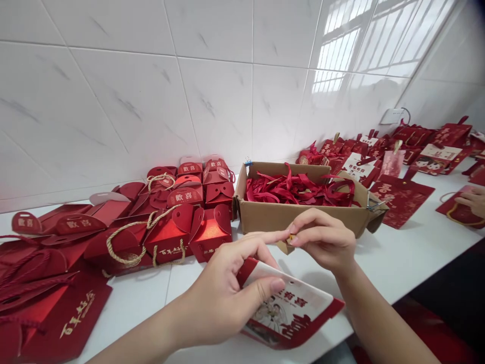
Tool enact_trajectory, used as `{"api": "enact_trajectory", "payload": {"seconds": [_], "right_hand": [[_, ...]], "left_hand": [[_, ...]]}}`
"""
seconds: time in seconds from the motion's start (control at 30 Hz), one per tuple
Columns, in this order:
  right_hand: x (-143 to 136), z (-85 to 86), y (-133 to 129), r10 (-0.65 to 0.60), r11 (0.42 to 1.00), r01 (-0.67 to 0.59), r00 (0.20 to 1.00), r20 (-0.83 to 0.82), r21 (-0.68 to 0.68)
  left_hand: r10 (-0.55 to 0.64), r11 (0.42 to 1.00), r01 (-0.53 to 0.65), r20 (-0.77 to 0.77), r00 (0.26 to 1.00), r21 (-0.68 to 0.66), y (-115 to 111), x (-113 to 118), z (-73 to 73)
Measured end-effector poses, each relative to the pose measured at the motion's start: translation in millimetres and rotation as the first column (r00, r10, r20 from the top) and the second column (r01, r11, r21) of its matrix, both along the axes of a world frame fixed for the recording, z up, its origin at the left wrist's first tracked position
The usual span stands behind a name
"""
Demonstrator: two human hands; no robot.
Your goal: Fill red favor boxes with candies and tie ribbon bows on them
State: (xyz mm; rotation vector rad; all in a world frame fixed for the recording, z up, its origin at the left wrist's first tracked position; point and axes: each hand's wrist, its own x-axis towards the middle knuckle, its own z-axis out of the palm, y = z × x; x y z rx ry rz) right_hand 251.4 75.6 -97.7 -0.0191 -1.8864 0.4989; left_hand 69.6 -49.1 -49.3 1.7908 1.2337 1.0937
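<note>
A red and white gift box (299, 313) with printed figures and red characters rests tilted in my left hand (231, 293). My left thumb presses its white face, and the index finger stretches out toward my right fingertips. My right hand (326, 240) is closed in a pinch on a small gold-coloured piece (291, 238), too small to name. The fingertips of both hands meet around it, just above and behind the box. Directly behind my hands stands a cardboard box (273, 217) filled with dark red ribbons (299, 188).
Red gift boxes (170, 242), some with rope handles, crowd the left of the white table (397, 253). More red and white gift boxes (401, 197) stand along the back right. At the right edge, another person's hand (473, 202) touches a red box. A tiled wall (132, 111) borders the table.
</note>
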Motion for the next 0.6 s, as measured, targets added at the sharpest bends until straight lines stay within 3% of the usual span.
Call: {"api": "enact_trajectory", "payload": {"seconds": [0.3,0.6], "right_hand": [[1.7,-5.3,1.0,0.098,0.993,-0.099,0.995,-0.017,-0.071],[-2.0,-4.5,-2.6,0.109,0.979,-0.109,0.994,-0.014,-0.173]], "left_hand": [[-0.010,1.000,0.012,-0.090,0.996,0.018,5.2,3.0,-1.5],[-0.015,0.992,0.030,0.124,0.992,-0.122,7.8,5.9,-7.1]]}}
